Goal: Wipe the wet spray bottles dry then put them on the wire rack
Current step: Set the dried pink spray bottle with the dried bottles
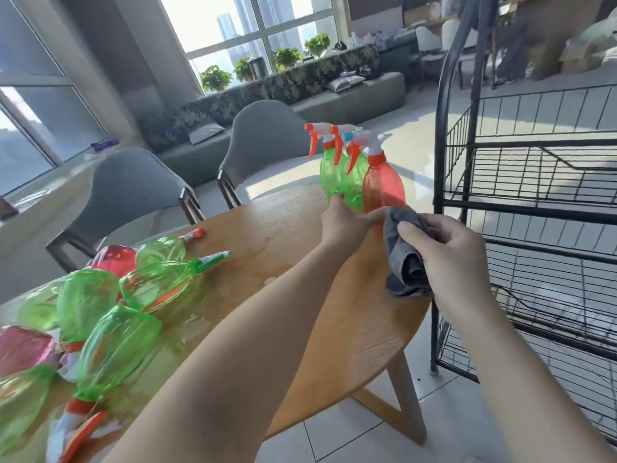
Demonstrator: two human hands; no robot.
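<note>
Sunlit through big windows at the upper left of the frame, your round wooden table fills the middle, with two grey chairs behind it and the black wire rack standing at the right edge.

Every rack shelf in view holds nothing, so no bottle has been put away yet. Three bottles stand upright at the table's far rim, upper centre: two green bottles and, just right of them, a red bottle. They are packed close together, touching or nearly so.

Your left hand reaches to their bases; its fingertips touch the green one and its thumb lies along the foot of the red one, more a steadying grip than a full wrap. Your right hand clutches a bunched grey cloth, fingers curled round it, with the cloth's top edge meeting the red bottle's base.

At the lower left of the frame lies the pile of green and red bottles on their sides, with water pooled on the wood around them. Those look unwiped.

My reading: you are early on. The three standing bottles are probably dried or being finished, though I cannot see droplets either way. Left to do: carry these to the rack, then wipe and shelve the whole pile.
</note>
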